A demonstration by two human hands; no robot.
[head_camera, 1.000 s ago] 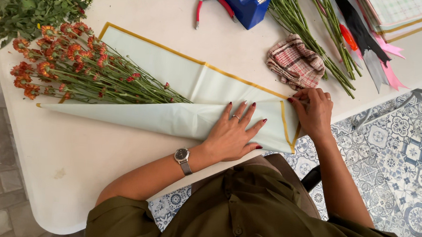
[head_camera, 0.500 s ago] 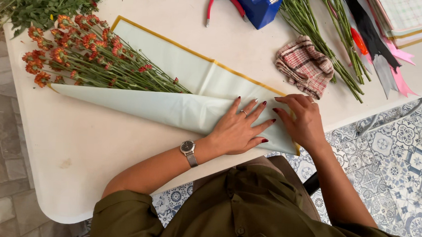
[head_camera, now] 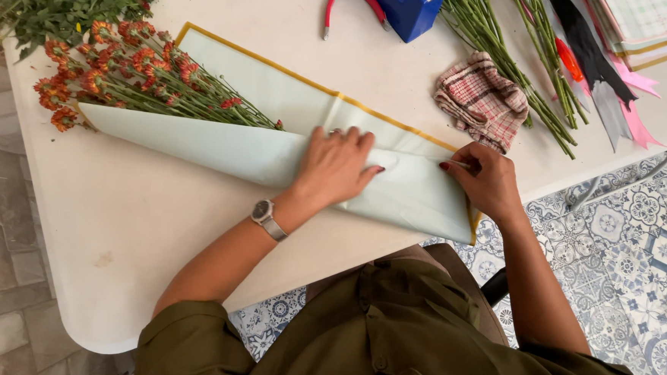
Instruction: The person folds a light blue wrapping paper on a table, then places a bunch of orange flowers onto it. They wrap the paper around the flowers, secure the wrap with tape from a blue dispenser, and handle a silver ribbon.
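Two hands at work on one sheet of pale green wrapping paper with a gold-yellow border, taken here as the landmark.

Item 1: bunch of orange-red flowers, lying on the paper; heads protrude past its far-left end, stems run under the folded flap toward the paper's middle.

Item 2: left hand, spread wide and flat, palm down on the folded flap at the paper's middle, pressing it over the stems. A wristwatch sits on that wrist, just off the paper's near edge.

Item 3: right hand, at the paper's right end, fingers curled narrow and pinching the paper's edge beside the border.

Item 4: checked cloth, crumpled, just beyond the paper's right end.

Item 5: loose green stems, beyond the cloth, well apart from the paper.

Item 6: blue box and red-handled cutters, past the paper's far edge.

Item 7: ribbons, pink, black and grey, farthest right of the paper.

Item 8: white table, bearing all of the above.

Progress, as judged: near flap folded over the stems; far half of the paper open and flat; no tie or ribbon on the bunch. Wrapping appears roughly half done.
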